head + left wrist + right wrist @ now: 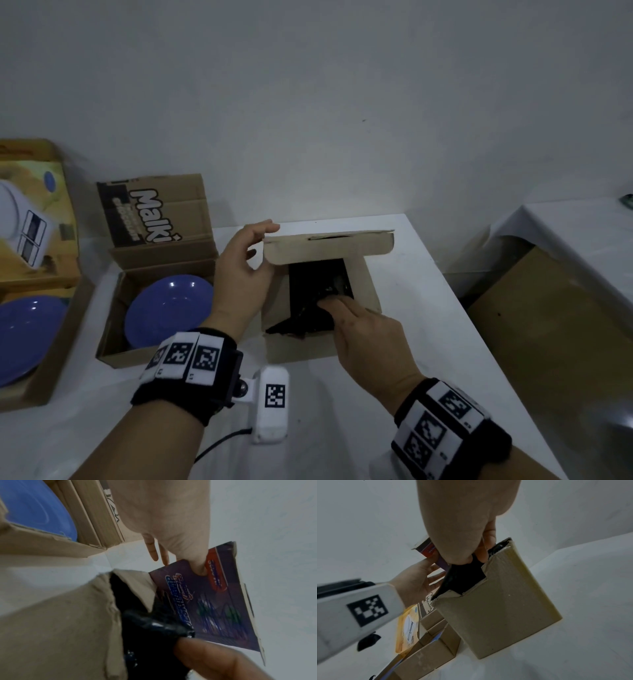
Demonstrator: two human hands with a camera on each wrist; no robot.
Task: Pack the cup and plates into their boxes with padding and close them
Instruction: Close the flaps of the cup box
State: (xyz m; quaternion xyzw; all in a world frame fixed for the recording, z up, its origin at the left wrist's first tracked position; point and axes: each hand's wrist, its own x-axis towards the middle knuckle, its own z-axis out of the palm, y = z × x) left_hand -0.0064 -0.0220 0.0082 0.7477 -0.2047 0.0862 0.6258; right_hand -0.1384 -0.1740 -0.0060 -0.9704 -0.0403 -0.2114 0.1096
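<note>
Three boxes: stood open on the white worktop (428,308), so that each could take its piece and padding.
Large box (51,342): lay at the far left with a blue plate (24,335) inside, lid with printed picture raised behind, not yet closed.
Middle box (116,329): held a second blue plate (168,308) flat on its floor, flaps up, no padding seen on top.
Small box (329,342): sat in front of the person, mouth up, probably meant for the cup; cup itself hidden under the wrapping, so presence not confirmed.
Lid flap (329,248): was kept back and upright, leaving the opening free.
Left hand (239,270): pinched the flap's edge, thumb on the printed outer face, fingers (155,553) mostly straight behind.
Right hand (359,329): reached into the opening, fingers (486,553) gripping the padding to tuck it down.
Black padding (315,301): crumpled and glossy, filled the small box, one corner poking over the near rim.
</note>
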